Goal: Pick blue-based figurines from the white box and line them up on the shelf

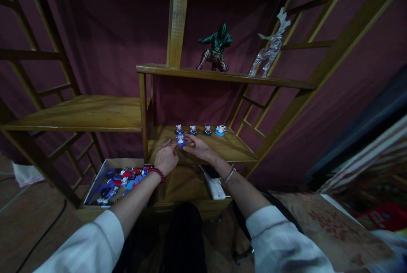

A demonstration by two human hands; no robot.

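A small purple figurine [180, 139] on a round base stands upright at the front of the lower shelf [235, 148]. My left hand [167, 157] pinches it from the left, and my right hand [197, 147] has its fingers at its right side. Behind it, small figurines stand in a row: a white-and-dark figurine [179, 129] at the left, two similar ones, and a figurine on a light-blue base [220, 130] at the right end. Whether the purple figurine's base rests on the wood cannot be made out.
An open box [124, 163] of jumbled colourful figurines sits at lower left. A white object [216, 188] and a dark phone-like slab [210, 171] lie below my right forearm. Overhead, the upper shelf [190, 71] carries a green crouching statue [218, 46] and a clear deer figure [270, 48].
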